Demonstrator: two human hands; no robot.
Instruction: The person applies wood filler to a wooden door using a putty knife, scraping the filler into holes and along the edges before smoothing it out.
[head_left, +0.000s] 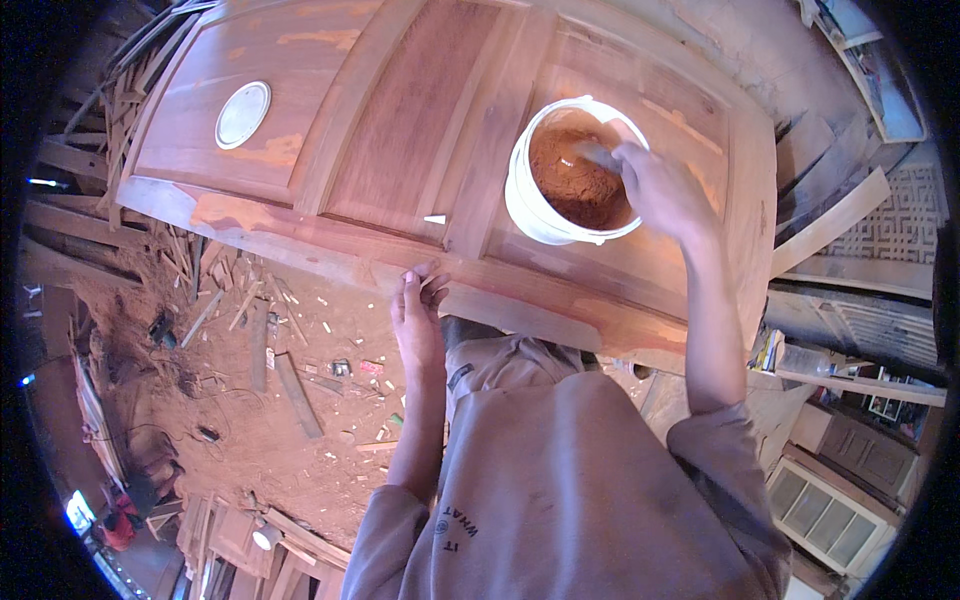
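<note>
A white bucket stands on the panelled wooden door, part-filled with reddish-brown powder or paste. Over its right side reaches my right hand, closed around a scraper whose grey blade is blurred and sits inside the bucket. The scraper's handle is hidden by my fingers. My left hand is at the near edge of the wooden door, thumb and fingers curled together; anything between them is too small to make out. A small white wedge-shaped piece lies on the door beyond that hand.
A round white lid rests on the door's left part. Orange-brown patches mark the wood. Wood offcuts and chips litter the dusty floor at left. Stacked boards stand far left; a loose plank leans at right beside a framed window.
</note>
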